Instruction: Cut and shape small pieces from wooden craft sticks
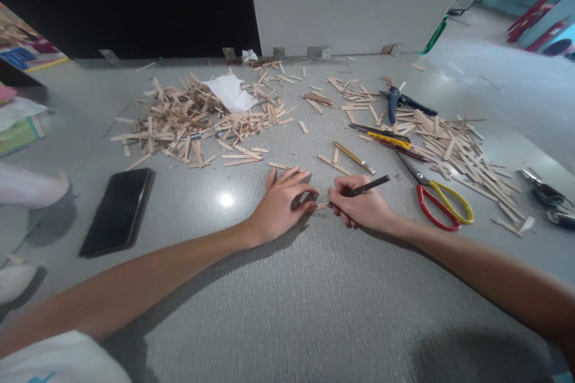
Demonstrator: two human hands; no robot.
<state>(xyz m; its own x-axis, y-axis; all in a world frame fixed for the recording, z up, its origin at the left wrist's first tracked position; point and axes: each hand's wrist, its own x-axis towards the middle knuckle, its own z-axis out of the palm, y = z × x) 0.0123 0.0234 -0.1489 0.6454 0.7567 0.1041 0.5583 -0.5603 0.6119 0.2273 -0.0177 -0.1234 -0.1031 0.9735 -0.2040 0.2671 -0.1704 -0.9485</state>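
Note:
Pinched in my right hand (359, 200) is a black pen (371, 185), its back end sticking out to the upper right. Its tip meets a short wooden stick piece (322, 206) low over the table. The thumb and index finger of my left hand (285, 203) close on the other end of that piece, while its remaining fingers stretch forward. Just beyond my left fingertips lies a loose wooden stick (279, 165). A yellow-handled metal tool (354, 157), perhaps a craft knife, rests beyond my right hand.
Scissors (442, 200) with red and yellow handles lie right of my right hand. Beyond are a yellow cutter (389, 139), blue-handled pliers (393, 102) and heaped wooden sticks (179, 122) around white paper (230, 93). A phone (119, 209) lies left. A panel (359, 6) borders the far side.

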